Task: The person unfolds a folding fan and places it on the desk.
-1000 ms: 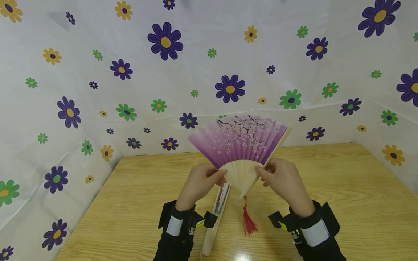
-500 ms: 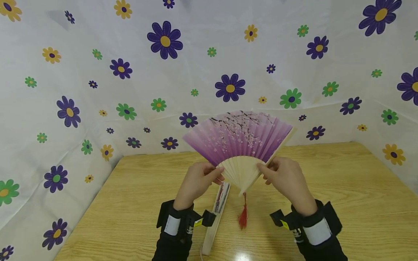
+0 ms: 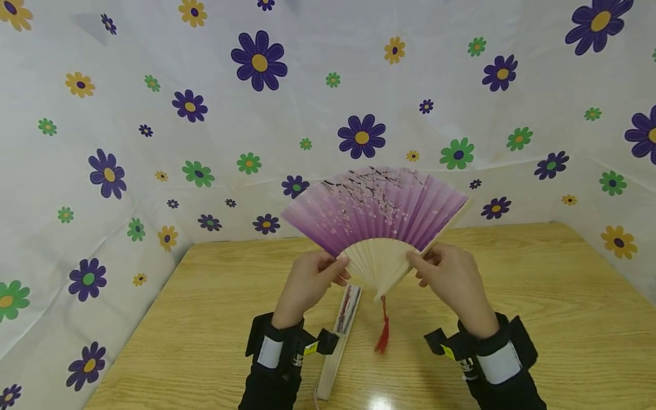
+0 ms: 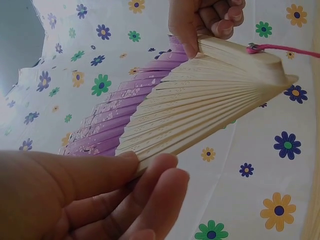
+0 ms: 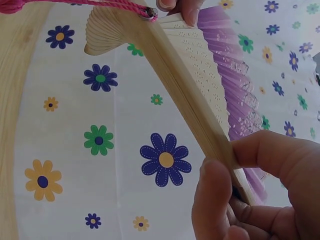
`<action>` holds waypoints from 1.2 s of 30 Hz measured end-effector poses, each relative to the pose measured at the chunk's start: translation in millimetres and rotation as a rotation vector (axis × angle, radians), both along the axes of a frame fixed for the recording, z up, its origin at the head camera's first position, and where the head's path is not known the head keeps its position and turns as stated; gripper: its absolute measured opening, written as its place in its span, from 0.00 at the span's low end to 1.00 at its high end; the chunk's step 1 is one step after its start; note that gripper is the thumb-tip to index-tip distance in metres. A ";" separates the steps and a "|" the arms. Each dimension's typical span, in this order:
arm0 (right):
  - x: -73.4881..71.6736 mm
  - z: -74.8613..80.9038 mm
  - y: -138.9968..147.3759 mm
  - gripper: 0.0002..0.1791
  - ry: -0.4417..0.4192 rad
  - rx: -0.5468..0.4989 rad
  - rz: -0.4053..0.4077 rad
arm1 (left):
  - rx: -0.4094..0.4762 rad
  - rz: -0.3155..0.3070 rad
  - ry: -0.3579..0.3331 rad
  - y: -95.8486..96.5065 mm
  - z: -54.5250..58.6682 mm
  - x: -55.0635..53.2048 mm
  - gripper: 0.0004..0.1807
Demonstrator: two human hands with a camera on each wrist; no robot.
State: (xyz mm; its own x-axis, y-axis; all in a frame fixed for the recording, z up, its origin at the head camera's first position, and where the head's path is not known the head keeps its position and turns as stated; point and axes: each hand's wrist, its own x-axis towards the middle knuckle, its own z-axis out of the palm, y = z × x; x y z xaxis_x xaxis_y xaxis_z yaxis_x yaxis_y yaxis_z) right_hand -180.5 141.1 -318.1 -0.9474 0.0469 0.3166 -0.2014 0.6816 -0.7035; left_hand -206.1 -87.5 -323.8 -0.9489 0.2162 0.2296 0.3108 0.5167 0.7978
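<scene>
A purple folding fan (image 3: pixel 379 210) with blossom branches on its leaf and pale wooden ribs is spread wide above the table. My left hand (image 3: pixel 306 285) pinches its left outer rib between thumb and fingers, seen close up in the left wrist view. On the other side my right hand (image 3: pixel 453 285) grips the thick right guard stick (image 5: pixel 185 95), thumb in front. From the pivot hangs a red tassel (image 3: pixel 381 336). Below, a closed folding fan (image 3: pixel 338 344) with a wooden guard and a dark-and-red printed strip lies on the table, near my left wrist.
The wooden table (image 3: pixel 215 324) extends to both sides of the hands. Behind it and along the sides hangs a white cloth (image 3: pixel 307 102) printed with purple, green and yellow flowers. Both wrists carry black straps with small cameras (image 3: pixel 328 341).
The held fan has spread wider and risen a little. My hands have moved slightly apart. Its tassel has swung and lifted, while the closed fan has stayed in place.
</scene>
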 end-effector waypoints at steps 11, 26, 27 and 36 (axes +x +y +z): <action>-1.0 0.7 1.1 0.17 0.007 -0.024 -0.007 | 0.037 0.026 0.001 0.4 -0.9 -1.9 0.14; -1.9 2.2 3.8 0.20 0.024 -0.100 -0.028 | 0.105 0.048 -0.016 -0.1 1.8 -2.0 0.15; -1.8 2.1 3.8 0.20 0.026 -0.106 -0.033 | 0.108 0.050 -0.016 0.1 1.8 -2.0 0.15; -1.0 0.8 3.3 0.21 0.080 -0.177 -0.114 | 0.200 0.057 -0.045 2.9 -1.0 -3.6 0.15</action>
